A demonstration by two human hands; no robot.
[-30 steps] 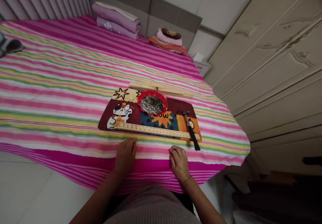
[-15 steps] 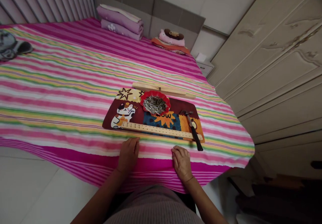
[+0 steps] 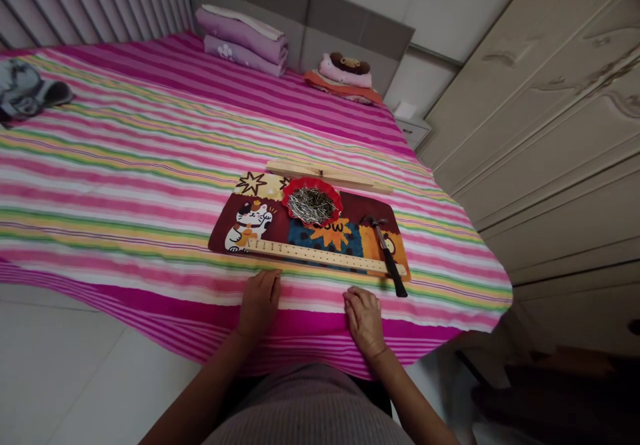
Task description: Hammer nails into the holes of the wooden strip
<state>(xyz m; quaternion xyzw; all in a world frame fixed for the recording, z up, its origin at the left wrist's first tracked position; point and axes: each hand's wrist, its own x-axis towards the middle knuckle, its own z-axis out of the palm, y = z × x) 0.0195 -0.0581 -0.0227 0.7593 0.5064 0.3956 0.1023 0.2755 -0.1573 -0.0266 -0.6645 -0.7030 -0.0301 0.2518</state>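
My left hand [image 3: 260, 301] rests on the striped sheet at the bed's near edge, holding nothing. Across from it my right hand [image 3: 364, 317] lies on the sheet with its fingers slightly bent and empty. Just beyond both is a strip of wood [image 3: 320, 255] with rows of small holes; several nails stand upright at its left end. A hammer [image 3: 387, 253] lies over the strip's right end, its black handle toward me. Behind the strip, a red scalloped bowl [image 3: 336, 213] full of nails [image 3: 311, 206] sits on a patterned mat [image 3: 273, 215].
Wooden boards [image 3: 345, 179] lie past the mat. Folded purple bedding [image 3: 245, 41] and a pink and orange pile [image 3: 345, 75] are at the headboard. Grey fabric [image 3: 30, 91] lies far left. A wardrobe [image 3: 545, 118] stands on the right, beside a small nightstand [image 3: 413, 131].
The view has shifted slightly, so everything sits a little further right in the picture. Both hands stay where they were on the sheet.
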